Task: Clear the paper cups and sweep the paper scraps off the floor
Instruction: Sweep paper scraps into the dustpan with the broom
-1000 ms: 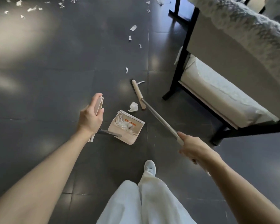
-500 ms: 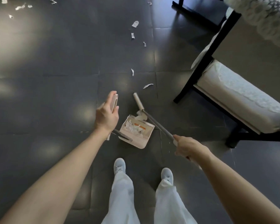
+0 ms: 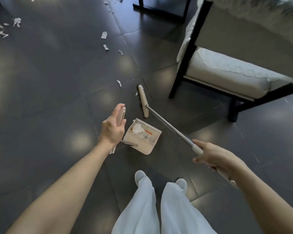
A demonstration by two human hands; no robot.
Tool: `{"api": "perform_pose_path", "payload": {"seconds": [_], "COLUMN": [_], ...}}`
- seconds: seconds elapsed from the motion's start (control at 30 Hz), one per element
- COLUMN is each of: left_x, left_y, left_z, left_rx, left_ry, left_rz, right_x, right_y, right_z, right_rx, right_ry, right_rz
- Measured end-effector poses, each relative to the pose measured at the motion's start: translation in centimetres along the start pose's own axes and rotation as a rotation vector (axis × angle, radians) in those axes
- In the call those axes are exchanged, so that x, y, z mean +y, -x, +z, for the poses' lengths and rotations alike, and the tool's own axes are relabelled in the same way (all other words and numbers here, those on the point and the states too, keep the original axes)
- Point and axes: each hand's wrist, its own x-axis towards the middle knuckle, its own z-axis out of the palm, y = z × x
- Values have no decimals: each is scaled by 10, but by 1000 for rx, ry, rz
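- Dark grey glossy floor tiles (image 3: 49, 98) fill the view from above. White trouser legs and two pale shoes (image 3: 139, 176) stand at its lower edge.
- Left hand (image 3: 112, 129): we see it gripping the upright beige handle of the beige plastic dustpan (image 3: 147, 148), thumb on one side and fingers along the other, as it did half a second ago.
- The dustpan sits on the floor just right of that hand, its mouth turned away from the person. Crumpled white paper scraps (image 3: 138, 130) lie inside it. The piece that sat at its lip half a second ago is now among them.
- Right hand (image 3: 215, 156): its fingers are curled round the white end grip of the long broom with a bright metal shaft (image 3: 169, 126).
- Beige broom head (image 3: 143, 101): we find it on the floor beyond the pan's mouth and apart from it. Half a second ago it touched the lip.
- One small scrap (image 3: 136, 93) lies just beside the far end of the head. Earlier it lay ahead of the head, well clear of it.
- Loose scraps (image 3: 119, 83) trail away across the tiles, with a further cluster (image 3: 17, 21) at the upper left.
- A black-framed seat with a white cushion (image 3: 227, 73) stands at the right, near the broom head.
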Motion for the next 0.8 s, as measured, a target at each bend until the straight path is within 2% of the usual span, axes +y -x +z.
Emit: {"api": "perform_pose_path", "payload": {"seconds": [0.27,0.53,0.8], "left_x": [19,30,27], "left_y": [43,100,128], "left_z": [24,57,75], "left_rx": [-78,-215,-236], "left_ry": [52,62,-108], "left_rz": [103,215,276], "right_x": [63,153,177], "right_y": [27,79,79], "right_z": [43,100,136], "right_rx": [75,143,176], "right_ry": [-283,-331,-301], "right_rz": [114,264,357]}}
